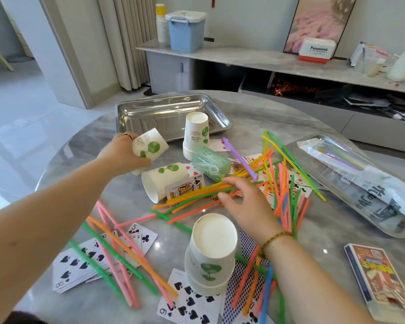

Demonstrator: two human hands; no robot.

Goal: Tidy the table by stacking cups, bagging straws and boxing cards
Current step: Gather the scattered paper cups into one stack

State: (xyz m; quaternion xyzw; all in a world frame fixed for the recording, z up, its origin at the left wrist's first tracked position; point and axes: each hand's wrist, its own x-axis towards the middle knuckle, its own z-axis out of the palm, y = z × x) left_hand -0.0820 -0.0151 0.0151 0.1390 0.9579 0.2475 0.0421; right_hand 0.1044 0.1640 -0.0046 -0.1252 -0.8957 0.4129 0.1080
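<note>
In the head view, a round grey marble table (255, 118) fills the foreground, littered with coloured straws (278, 174) and playing cards (80, 265), some face up and some face down. The left hand (124, 153) is raised over the far left of the table, fingers curled round a single paper cup (150, 146) held tilted. The right hand (246, 204) is spread and relaxed over a bundle of straws at the centre. It grips nothing, and I cannot tell whether the fingertips touch them.

An upturned cup stack (197, 134) stands by the near edge of a steel tray (173, 99) at the far side. Another cup (164, 181) lies on its side beside it, and a second upturned stack (211, 253) stands near. A straw bag (365, 183) lies in a second tray (325, 136) at right, and the card box (381, 277) lies flat near right.

Beyond the table, a low sideboard (267, 59) carries a blue lidded bin (187, 31) and a Panasonic box (317, 50). A curtain (129, 38) hangs at far left.
</note>
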